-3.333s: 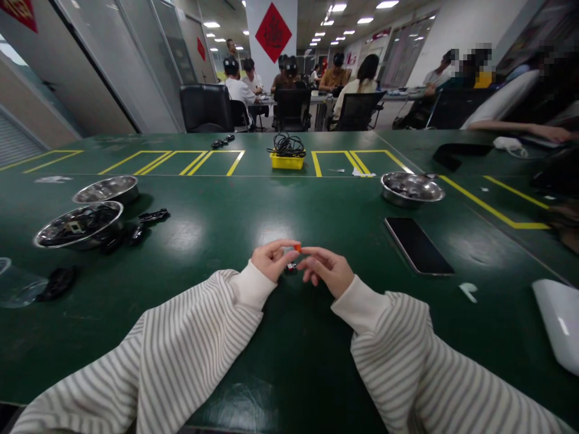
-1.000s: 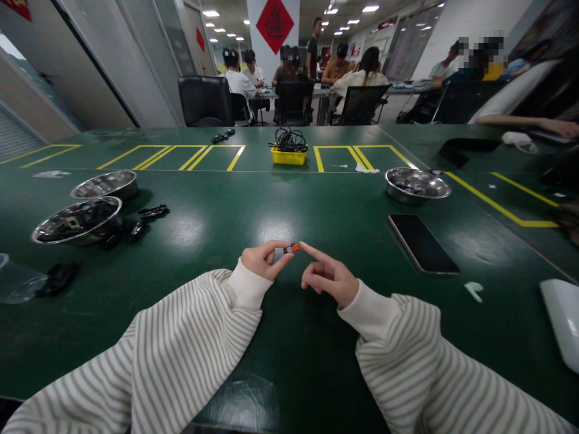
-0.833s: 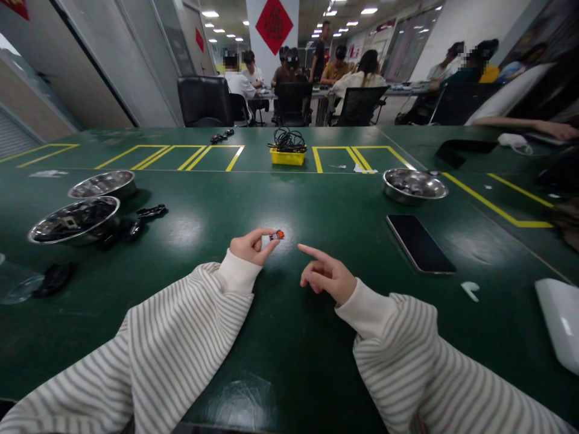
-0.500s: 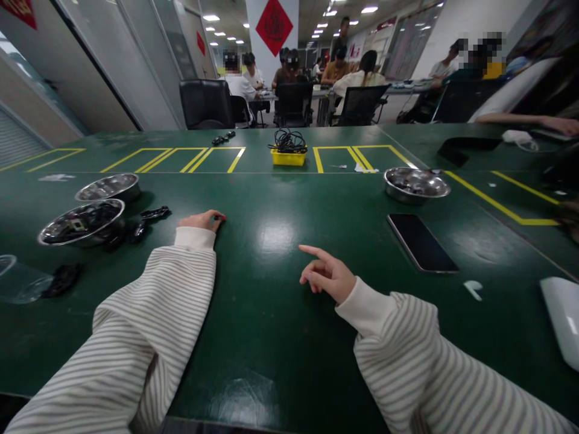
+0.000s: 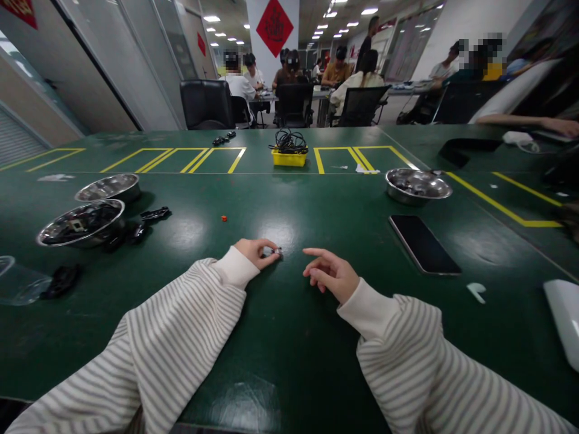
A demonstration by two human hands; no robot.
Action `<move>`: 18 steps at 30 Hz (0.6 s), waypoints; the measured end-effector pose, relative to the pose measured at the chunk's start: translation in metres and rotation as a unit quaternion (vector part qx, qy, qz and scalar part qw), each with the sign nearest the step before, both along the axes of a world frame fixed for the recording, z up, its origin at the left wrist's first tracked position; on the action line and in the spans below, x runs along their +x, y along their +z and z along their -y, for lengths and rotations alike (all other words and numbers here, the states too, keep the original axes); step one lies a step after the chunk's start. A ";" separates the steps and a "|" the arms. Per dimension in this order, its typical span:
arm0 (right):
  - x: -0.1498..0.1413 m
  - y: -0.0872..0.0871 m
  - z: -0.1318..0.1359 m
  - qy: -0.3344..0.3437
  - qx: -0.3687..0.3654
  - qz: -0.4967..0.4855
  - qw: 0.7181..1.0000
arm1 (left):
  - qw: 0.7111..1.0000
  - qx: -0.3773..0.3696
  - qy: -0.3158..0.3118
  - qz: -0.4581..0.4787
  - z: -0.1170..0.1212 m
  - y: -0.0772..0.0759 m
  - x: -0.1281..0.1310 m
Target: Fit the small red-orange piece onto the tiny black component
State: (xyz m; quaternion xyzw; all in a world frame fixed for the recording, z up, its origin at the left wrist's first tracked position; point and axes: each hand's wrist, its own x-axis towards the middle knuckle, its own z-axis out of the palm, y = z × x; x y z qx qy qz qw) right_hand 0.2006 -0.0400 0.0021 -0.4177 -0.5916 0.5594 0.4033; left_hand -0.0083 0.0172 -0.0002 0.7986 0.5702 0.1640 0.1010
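My left hand (image 5: 257, 251) rests on the green table (image 5: 289, 337), its thumb and fingers pinched on a small grey part (image 5: 274, 251). A tiny orange piece (image 5: 223, 218) lies alone on the table, up and to the left of that hand. My right hand (image 5: 328, 274) hovers just to the right of the part. It holds nothing: the index finger points left and the other fingers curl loosely.
Two steel bowls (image 5: 81, 222) (image 5: 107, 187) with black parts (image 5: 147, 217) beside them stand at the left. A third bowl (image 5: 418, 184) and a dark phone (image 5: 424, 243) lie at the right. A yellow tray of cables (image 5: 287, 156) sits far ahead. Seated people fill the background.
My left hand reached out to the left, set down the orange piece there and came back to the middle, still pinching the small grey part. My right hand has barely moved.
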 end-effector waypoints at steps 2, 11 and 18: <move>0.000 -0.001 -0.001 -0.019 0.004 0.004 1.000 | 0.997 -0.012 -0.070 -0.015 0.014 -0.002 0.017; 0.002 0.002 0.001 -0.036 0.017 0.072 0.997 | 0.960 0.102 0.225 -0.132 -0.031 0.010 -0.038; 0.001 0.004 0.002 -0.023 0.017 0.085 0.996 | 0.962 0.014 0.262 -0.070 -0.070 0.009 -0.097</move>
